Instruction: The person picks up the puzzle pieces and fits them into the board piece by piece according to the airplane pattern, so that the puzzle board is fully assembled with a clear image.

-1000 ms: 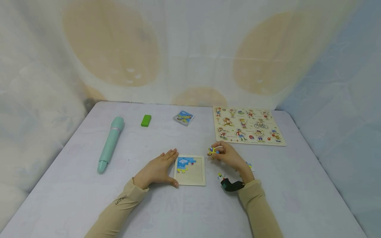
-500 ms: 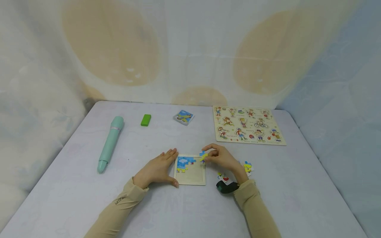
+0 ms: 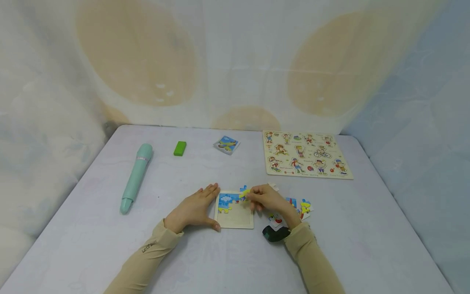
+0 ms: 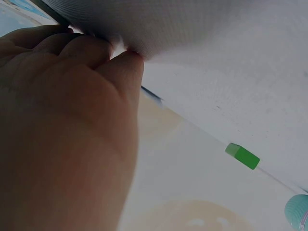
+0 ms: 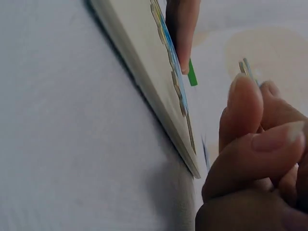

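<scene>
A square wooden puzzle tray (image 3: pixel 236 227) lies in front of me, with joined blue and yellow jigsaw pieces (image 3: pixel 225 201) filling its upper left part. My left hand (image 3: pixel 194 210) rests along the tray's left side, fingers straight and thumb at the lower corner. Over the tray's upper right corner my right hand (image 3: pixel 269 200) pinches a blue and yellow jigsaw piece (image 3: pixel 244 192). In the right wrist view that piece shows edge-on above the thumb, raised off the tray. Several loose jigsaw pieces (image 3: pixel 305 207) lie right of the tray, partly hidden by the right hand and wrist.
A wooden picture board (image 3: pixel 306 157) lies at the back right. Behind the tray is a small picture card (image 3: pixel 227 145). A green block (image 3: pixel 180 148) and a mint-green tube-shaped object (image 3: pixel 136 179) lie at the left. A black band (image 3: pixel 276 233) sits by the right wrist.
My right hand has moved left with the jigsaw piece, from beside the tray to over its upper right corner. More loose pieces show behind it. The left hand stays put.
</scene>
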Tool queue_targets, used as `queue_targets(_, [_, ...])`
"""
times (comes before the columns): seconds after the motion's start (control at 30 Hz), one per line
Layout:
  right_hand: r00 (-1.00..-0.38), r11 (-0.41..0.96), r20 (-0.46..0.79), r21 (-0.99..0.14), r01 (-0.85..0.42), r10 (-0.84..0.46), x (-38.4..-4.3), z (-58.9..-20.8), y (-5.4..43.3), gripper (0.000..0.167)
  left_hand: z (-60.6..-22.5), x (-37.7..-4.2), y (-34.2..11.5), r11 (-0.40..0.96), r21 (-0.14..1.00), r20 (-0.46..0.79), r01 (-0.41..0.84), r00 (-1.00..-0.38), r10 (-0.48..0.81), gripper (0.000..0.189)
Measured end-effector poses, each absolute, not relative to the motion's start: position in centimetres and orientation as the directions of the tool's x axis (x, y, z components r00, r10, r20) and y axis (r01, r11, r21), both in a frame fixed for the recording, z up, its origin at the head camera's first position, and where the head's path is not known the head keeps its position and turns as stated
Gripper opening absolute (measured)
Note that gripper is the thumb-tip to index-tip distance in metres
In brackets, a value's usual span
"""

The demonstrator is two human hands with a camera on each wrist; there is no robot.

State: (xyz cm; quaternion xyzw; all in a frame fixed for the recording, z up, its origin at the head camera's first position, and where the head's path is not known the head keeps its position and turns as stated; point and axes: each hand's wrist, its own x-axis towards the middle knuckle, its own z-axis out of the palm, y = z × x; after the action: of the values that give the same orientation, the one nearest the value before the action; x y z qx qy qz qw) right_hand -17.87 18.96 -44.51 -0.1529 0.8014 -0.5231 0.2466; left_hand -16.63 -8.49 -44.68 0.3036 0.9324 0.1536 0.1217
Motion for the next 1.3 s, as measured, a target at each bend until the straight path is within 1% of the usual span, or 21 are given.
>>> queue_targets(0.13, [-0.797,0.456,-0.298,-0.890,0.033,-0.525,-17.6,-44.4,18.5,0.032,-44.7,-16.7,-8.5,0.769,0.362,-0.135,0.528,-0.786,0.603,0.122])
queue_targets(0.27, [-0.769,0.492,-0.335,-0.870,0.031,-0.544,-17.3,-44.3,17.8,0.032,-44.7,-16.7,-8.5,0.769,0.362,-0.135,0.527,-0.786,0.603,0.122])
queue_targets(0.37, [-0.767,0.522,-0.352,-0.853,0.027,-0.536,-17.0,-44.3,17.2,0.033,-44.7,-16.7,-8.4,0.769,0.364,-0.138,0.525,-0.786,0.602,0.122])
queue_targets(0.47, [-0.779,0.548,-0.357,-0.836,0.021,-0.515,-16.9,-44.2,16.6,0.034,-44.6,-16.6,-8.4,0.768,0.369,-0.139,0.523,-0.787,0.602,0.122])
queue_targets(0.6, [-0.811,0.593,-0.357,-0.805,0.015,-0.464,-16.6,-44.1,15.8,0.034,-44.5,-16.6,-8.4,0.768,0.365,-0.135,0.526,-0.786,0.603,0.121])
queue_targets(0.73, [-0.844,0.649,-0.349,-0.761,0.002,-0.407,-16.2,-43.7,15.2,0.033,-44.5,-16.6,-8.5,0.781,0.345,-0.150,0.521,-0.791,0.593,0.121])
queue_targets(0.93, [-0.883,0.738,-0.325,-0.673,-0.036,-0.339,-15.7,-43.6,14.2,0.035,-44.6,-16.6,-8.4,0.777,0.350,-0.143,0.523,-0.790,0.596,0.121])
queue_targets(1.03, [-0.898,0.781,-0.310,-0.622,-0.055,-0.311,-15.5,-43.6,13.8,0.036,-44.6,-16.6,-8.5,0.773,0.353,-0.137,0.527,-0.788,0.600,0.121])
queue_targets(1.3, [-0.928,0.838,-0.264,-0.539,-0.083,-0.262,-15.3,-43.9,13.2,0.038,-44.5,-16.6,-8.5,0.763,0.357,-0.120,0.539,-0.783,0.610,0.121])
